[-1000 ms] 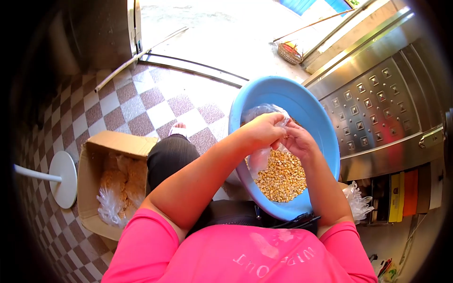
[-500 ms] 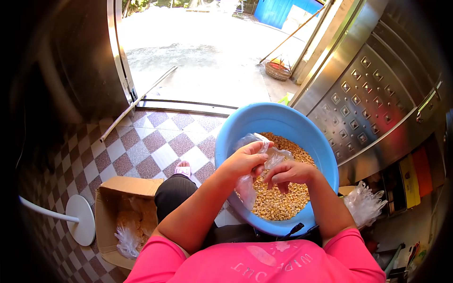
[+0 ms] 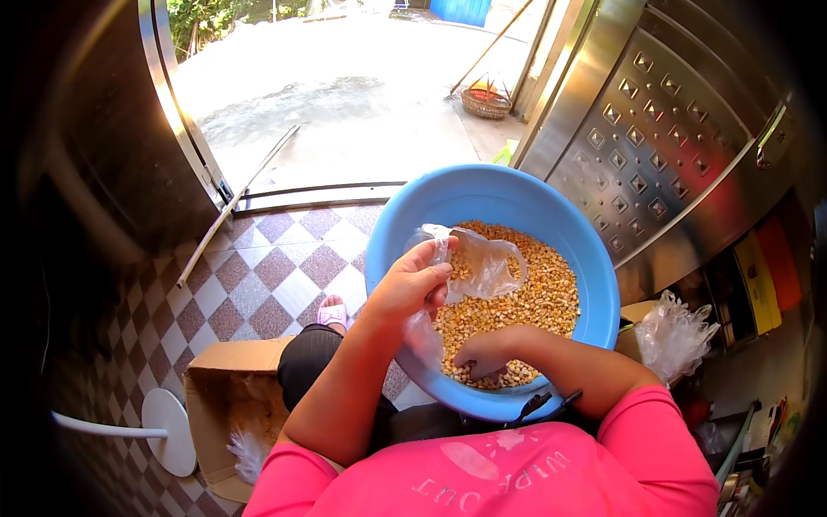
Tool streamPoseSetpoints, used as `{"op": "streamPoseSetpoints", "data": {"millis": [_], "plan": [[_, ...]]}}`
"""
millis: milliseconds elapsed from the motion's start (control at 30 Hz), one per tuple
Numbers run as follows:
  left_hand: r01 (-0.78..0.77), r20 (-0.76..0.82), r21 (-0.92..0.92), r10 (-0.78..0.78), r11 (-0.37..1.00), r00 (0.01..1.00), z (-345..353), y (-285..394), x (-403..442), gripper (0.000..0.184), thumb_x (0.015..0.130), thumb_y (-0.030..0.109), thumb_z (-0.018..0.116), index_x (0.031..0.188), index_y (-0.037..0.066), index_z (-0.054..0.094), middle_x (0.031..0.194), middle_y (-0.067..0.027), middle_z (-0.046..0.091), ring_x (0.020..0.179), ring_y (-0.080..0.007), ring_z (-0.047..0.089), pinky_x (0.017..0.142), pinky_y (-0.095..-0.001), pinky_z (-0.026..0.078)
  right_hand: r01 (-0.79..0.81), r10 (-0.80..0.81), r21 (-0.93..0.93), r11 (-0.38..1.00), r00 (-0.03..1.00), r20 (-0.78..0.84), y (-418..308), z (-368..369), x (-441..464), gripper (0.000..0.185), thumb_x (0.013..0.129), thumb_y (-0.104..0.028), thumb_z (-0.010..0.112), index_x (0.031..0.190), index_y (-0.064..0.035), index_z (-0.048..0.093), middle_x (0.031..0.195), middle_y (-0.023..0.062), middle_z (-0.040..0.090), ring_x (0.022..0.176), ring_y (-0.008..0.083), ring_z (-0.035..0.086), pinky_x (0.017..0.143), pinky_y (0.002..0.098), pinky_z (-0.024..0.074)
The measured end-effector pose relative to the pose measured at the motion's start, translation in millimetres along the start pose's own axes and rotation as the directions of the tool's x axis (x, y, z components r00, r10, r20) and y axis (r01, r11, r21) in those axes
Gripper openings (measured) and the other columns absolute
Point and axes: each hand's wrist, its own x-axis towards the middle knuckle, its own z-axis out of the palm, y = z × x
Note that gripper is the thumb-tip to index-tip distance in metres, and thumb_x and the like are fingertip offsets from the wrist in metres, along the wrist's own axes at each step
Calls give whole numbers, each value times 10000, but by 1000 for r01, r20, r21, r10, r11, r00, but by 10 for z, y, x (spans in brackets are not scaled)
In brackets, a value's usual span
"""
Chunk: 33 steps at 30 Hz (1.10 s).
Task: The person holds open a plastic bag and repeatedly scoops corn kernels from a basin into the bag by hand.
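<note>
1. Surroundings: a cardboard box (image 3: 245,355) stands left of the blue basin (image 3: 500,196), crumpled plastic (image 3: 676,339) to its right; the right forearm (image 3: 594,366) crosses its rim.
2. Left hand (image 3: 418,280): thumb and fingers clamp a clear bag (image 3: 491,269) over the basin's left side.
3. Right hand (image 3: 489,351): lowered, since the earlier frame, from beside the bag to the corn kernels (image 3: 543,284) inside the basin; fingertips hidden, grip indeterminable.
4. Setting: checkered floor (image 3: 276,269) left of the basin, threshold (image 3: 319,196) beyond, metal door (image 3: 637,155) to its right.

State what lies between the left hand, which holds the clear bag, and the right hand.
In the head view, yellow corn kernels in the blue tub lie between the left hand and right hand.
</note>
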Motion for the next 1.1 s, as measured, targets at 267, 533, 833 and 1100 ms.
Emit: {"op": "streamPoseSetpoints", "data": {"millis": [267, 533, 833, 1100], "plan": [[15, -13, 29, -15, 999, 1000, 12, -4, -6, 408, 919, 143, 485, 1322, 105, 432, 566, 34, 440, 431, -52, 399, 409, -216, 356, 450, -259, 725, 521, 893, -369, 228, -342, -479, 178, 845, -97, 594, 1019, -60, 580, 735, 40, 605, 512, 83, 540, 436, 232, 428], [27, -17, 60, -26, 998, 1000, 68, 22, -29, 421, 908, 147, 500, 1322, 98, 435, 557, 41, 439, 422, -49, 400, 399, -205, 347, 759, -83, 647, 75, 651, -754, 234, -533, -267, 320, 883, -91, 575, 1183, -10, 496, 1036, 106, 598, 879, 171, 634, 718, 297, 555], [16, -19, 17, -16, 1000, 1000, 24, -26, -17, 406, 911, 138, 491, 1312, 101, 440, 564, 35, 445, 437, -56, 407, 411, -216, 354, 580, -256, 567, 585, 796, -549, 294, -444, -534, 283, 864, -164, 577, 1109, -23, 595, 892, 74, 649, 774, 159, 648, 663, 287, 548], [39, -34, 52, -38, 998, 999, 32, -27, -25, 406, 910, 131, 488, 1313, 112, 434, 565, 32, 446, 436, -59, 399, 416, -220, 359, -223, 109, -311, 924, 932, -345, 165, -185, -148, 379, 790, -249, 620, 1104, -38, 593, 871, 155, 654, 765, 264, 657, 593, 369, 537]]}}
